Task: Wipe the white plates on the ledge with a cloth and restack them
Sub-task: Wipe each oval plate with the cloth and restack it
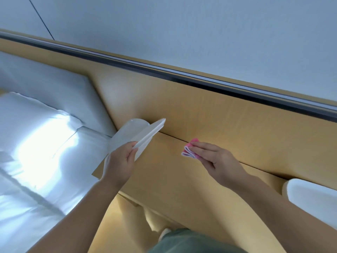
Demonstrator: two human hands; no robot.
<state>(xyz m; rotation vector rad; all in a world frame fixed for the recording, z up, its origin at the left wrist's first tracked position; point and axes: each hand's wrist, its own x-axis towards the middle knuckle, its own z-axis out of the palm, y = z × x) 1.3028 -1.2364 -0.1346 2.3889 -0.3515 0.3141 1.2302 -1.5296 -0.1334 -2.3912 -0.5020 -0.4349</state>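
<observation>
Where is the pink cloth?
The pink cloth lies on the wooden ledge, right of centre in the head view, under the fingertips of the right hand.

You face a pale blue-grey wall [200,33], crossed at upper left by a thin dark line [40,17], perhaps a cable. Below it a light wooden panel [200,110] runs under a dark strip [164,71], and a matching ledge [173,179] juts out at its foot. To your left lies a bed [27,189] in white linen, its pillow [27,121] catching bright light. Wood-toned floor [109,227] shows below.
</observation>
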